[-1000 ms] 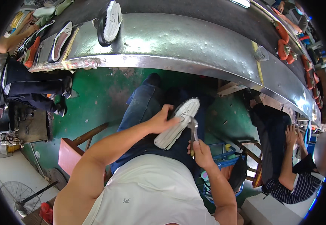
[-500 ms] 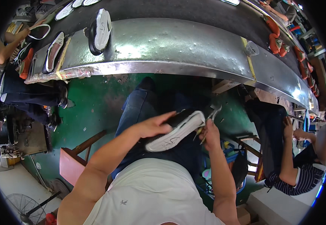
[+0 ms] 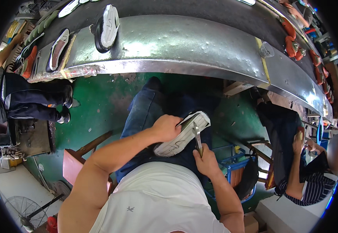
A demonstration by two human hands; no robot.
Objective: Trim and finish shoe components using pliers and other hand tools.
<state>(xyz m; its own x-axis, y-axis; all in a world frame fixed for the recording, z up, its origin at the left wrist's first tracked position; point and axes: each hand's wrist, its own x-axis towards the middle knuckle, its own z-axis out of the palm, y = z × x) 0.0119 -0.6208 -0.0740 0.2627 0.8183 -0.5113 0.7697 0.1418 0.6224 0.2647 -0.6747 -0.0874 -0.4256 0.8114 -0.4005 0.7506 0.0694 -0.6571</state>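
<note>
A shoe upper with a pale sole side [image 3: 176, 145] lies tilted over my lap, its light underside turned up toward me. My left hand [image 3: 167, 128] is closed around its left edge, the fingers hooked over the rim. In my right hand [image 3: 207, 161] is a pair of metal pliers [image 3: 198, 136], gripped by the handles. The head of the pliers rests over the shoe's upper right part, at its edge or just above it; I cannot tell whether it touches.
A metal-edged conveyor bench [image 3: 153, 42] runs across ahead, with a black-and-white shoe [image 3: 109, 29] on it. Orange shoes [image 3: 291, 46] stand far right. A blue crate [image 3: 231, 165] and a seated person [image 3: 293, 171] are right; a pink stool [image 3: 72, 165] and fan [image 3: 25, 211] are left.
The pliers have swung left from beside the shoe onto its upper right part. My left hand has changed from lying spread on the shoe to curling round its edge.
</note>
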